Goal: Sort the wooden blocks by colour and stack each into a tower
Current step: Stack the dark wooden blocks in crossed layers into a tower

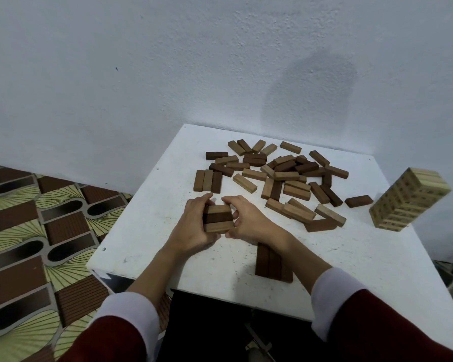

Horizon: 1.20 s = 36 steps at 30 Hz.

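Nearest the camera, two forearms in dark red sleeves [392,327] with white cuffs [335,291] extend over the front edge of a white table [147,246]. A row of dark brown blocks [271,263] lies flat on the table under the right forearm, long sides touching.

Both hands meet at a small group of blocks [218,218] on the left part of the tabletop. The group shows three bands: light on top, dark in the middle, light at the bottom. The left hand [194,228] is curled against the left side of the group, thumb at the far edge. The right hand [249,220] is curled against the right side, fingertips at the far top corner and thumb at the near lower corner. Each hand holds the group from its own side; whether the group rests on the table or is lifted cannot be told.

Beyond the hands, three blocks [208,181] lie side by side, touching, apart from the rest. To their right a loose pile of blocks [285,176] spreads across the middle and rear of the table, light, medium and dark pieces mixed, many overlapping. One dark block [358,201] lies alone between the pile and the right edge.

At the right edge stands a tower of pale blocks [409,198], in crossed layers; it appears tilted in this wide-angle view.

A white wall [168,74] rises behind the table. A patterned floor covering [37,231] lies on the left.
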Tool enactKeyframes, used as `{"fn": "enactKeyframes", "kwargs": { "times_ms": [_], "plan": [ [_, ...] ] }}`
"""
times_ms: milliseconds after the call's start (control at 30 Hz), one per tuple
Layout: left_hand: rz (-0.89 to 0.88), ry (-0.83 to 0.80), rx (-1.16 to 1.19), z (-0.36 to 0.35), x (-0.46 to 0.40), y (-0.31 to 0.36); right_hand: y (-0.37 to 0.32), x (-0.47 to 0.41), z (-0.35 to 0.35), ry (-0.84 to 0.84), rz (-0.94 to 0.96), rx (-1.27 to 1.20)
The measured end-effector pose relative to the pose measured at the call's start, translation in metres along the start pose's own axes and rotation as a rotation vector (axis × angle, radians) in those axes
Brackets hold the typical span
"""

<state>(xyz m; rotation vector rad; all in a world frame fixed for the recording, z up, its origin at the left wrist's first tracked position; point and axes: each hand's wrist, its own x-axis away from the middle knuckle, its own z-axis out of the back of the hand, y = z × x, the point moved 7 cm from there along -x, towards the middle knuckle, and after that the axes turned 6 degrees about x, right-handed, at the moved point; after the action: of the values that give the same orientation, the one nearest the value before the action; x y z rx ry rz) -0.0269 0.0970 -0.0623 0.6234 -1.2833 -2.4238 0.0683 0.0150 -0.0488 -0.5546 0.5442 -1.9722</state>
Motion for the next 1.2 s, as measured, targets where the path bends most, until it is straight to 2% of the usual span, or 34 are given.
{"fn": "enactKeyframes", "kwargs": {
  "times_ms": [167,300,433,600,767,1067,1200],
  "plan": [
    [0.035,-0.001,0.047,0.0,0.001,-0.004,0.001,0.001,0.003,-0.001,0.019,0.044],
    [0.077,-0.064,0.11,0.002,-0.001,-0.002,-0.003,0.01,0.012,0.013,0.06,0.1],
    [-0.041,-0.1,0.079,-0.003,-0.008,0.033,-0.004,0.037,0.041,0.106,0.123,0.101],
    [-0.091,-0.296,0.055,-0.043,-0.002,0.07,0.023,0.095,0.055,0.203,0.136,0.099],
    [-0.063,-0.442,0.066,-0.084,0.016,0.074,0.054,0.125,0.042,0.245,0.031,0.177],
    [-0.031,-0.521,-0.002,-0.087,0.027,0.068,0.064,0.132,0.026,0.141,-0.05,0.006],
    [0.011,-0.515,-0.018,-0.088,0.028,0.061,0.066,0.131,0.018,0.151,-0.019,0.002]
  ]
}}
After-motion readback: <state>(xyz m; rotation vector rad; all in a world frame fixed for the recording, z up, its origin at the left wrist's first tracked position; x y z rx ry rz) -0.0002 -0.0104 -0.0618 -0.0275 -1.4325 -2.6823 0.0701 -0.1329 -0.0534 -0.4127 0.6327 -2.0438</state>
